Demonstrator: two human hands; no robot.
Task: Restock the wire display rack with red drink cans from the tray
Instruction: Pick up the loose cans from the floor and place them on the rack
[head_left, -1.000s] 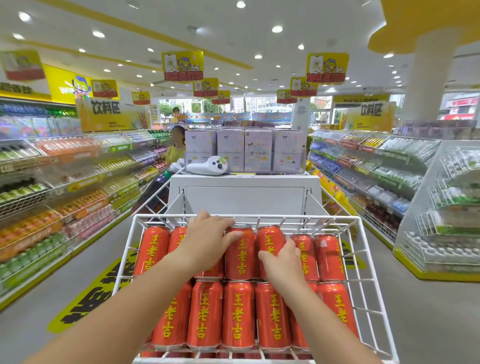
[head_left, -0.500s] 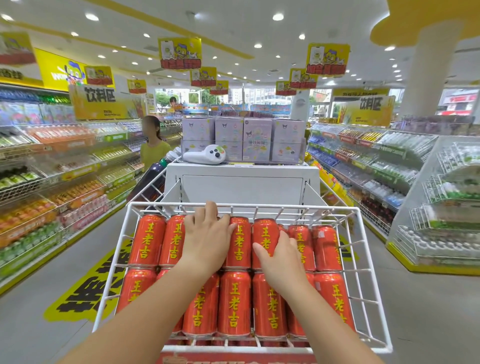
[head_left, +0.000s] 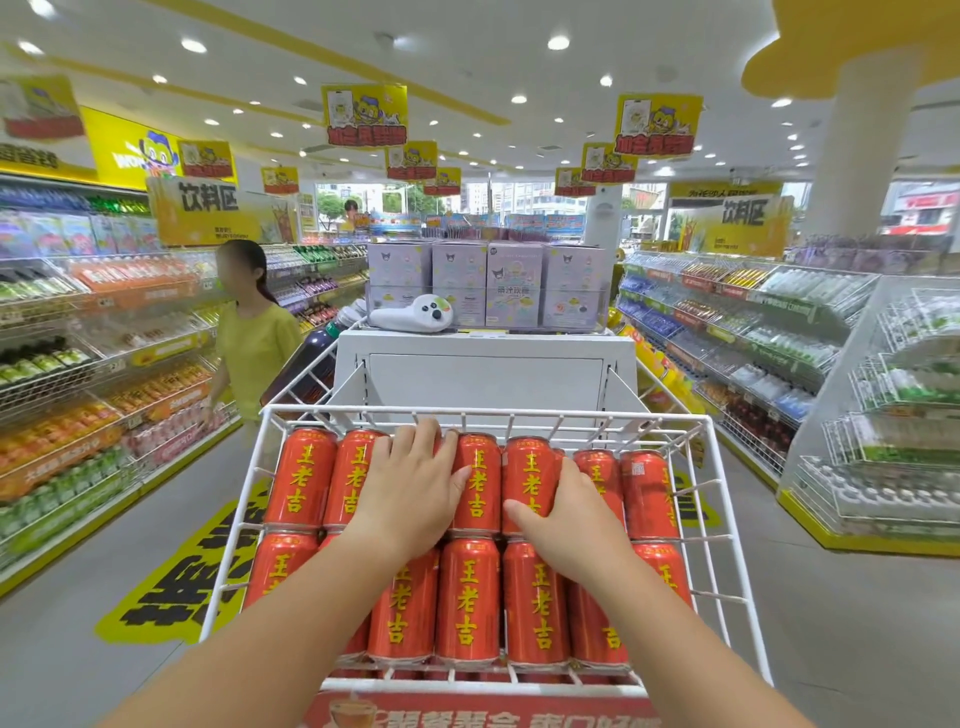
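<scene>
left hand (head_left: 413, 493) flat, fingers spread on back-row red cans (head_left: 475, 486) | right hand (head_left: 569, 525) likewise, gripping nothing | wire display rack (head_left: 727, 545) nearly full | risk: uneven push skews lying cans, 1 rides up

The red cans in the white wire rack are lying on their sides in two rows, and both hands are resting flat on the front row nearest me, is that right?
Not quite. The head view shows the red cans lying in two rows in the white wire rack, but the left hand and right hand rest flat on the far row, not the front one.
</scene>
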